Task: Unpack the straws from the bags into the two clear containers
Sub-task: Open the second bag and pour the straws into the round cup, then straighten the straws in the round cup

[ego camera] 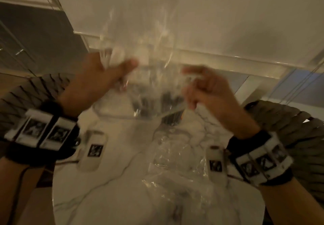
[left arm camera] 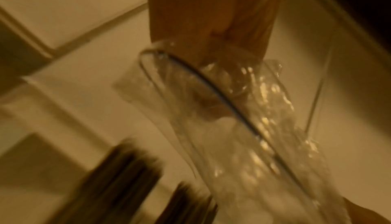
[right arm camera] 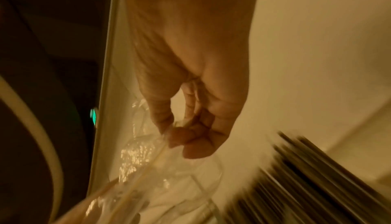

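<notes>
Pinching a clear bag (ego camera: pixel 140 53) up high in my left hand (ego camera: pixel 98 77) and right hand (ego camera: pixel 210 91), I seem to be tipping its dark straws (ego camera: pixel 157 102) down toward a container (ego camera: pixel 112 112).

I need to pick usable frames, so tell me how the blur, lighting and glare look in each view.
Head view: dim, motion blur on both hands and glare on the clear bag. Left wrist view: yellow cast, dark straws smeared. Right wrist view: right hand fairly sharp, straws streaked, left side dark.

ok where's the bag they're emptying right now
In the head view the clear bag is held up at centre between the left hand and right hand, above the container of dark straws on the marble table.
</notes>
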Demonstrator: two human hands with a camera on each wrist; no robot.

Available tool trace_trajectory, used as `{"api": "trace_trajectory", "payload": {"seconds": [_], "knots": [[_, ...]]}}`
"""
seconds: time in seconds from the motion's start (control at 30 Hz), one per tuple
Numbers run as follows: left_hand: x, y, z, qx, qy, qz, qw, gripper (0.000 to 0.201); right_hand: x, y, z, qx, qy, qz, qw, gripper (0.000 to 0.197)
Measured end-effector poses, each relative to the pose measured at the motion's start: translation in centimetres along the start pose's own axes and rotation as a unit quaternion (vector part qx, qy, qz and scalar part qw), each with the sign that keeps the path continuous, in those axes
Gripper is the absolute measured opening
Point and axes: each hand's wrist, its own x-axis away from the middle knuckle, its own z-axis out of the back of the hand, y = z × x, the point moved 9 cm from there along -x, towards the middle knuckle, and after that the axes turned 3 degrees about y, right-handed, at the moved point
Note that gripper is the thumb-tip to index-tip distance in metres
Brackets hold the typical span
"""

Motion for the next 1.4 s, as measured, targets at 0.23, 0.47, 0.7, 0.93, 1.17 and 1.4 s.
{"api": "trace_trajectory", "payload": {"seconds": [0.23,0.47,0.7,0.93,1.17,1.4], "knots": [[13.9,-21.7,0.4,-0.089,-0.157,0.389,0.903,0.025,9.8,15.0,-11.2,0.163,-0.195,-0.229,0.94,0.016],[17.9,-26.8,2.9,-0.28,-0.242,0.445,0.815,0.077,10.0,18.0,-10.5,0.233,-0.181,-0.266,0.918,0.022],[6.6,-16.7,4.0,-0.329,-0.045,0.207,0.92,0.046,4.4,12.9,-0.4,0.191,0.014,-0.24,0.952,0.019],[-0.8,-14.4,-11.8,-0.293,-0.207,0.114,0.926,0.039,-1.1,19.0,1.2,0.03,0.163,-0.373,0.913,0.06],[-2.2,-15.8,-15.9,-0.246,-0.145,0.084,0.955,0.043,-4.3,21.0,2.4,0.069,0.161,-0.333,0.927,0.029],[-2.2,-16.3,-14.9,-0.167,-0.065,0.098,0.979,0.038,-6.8,19.2,5.4,0.2,0.13,-0.237,0.942,0.047]]}}
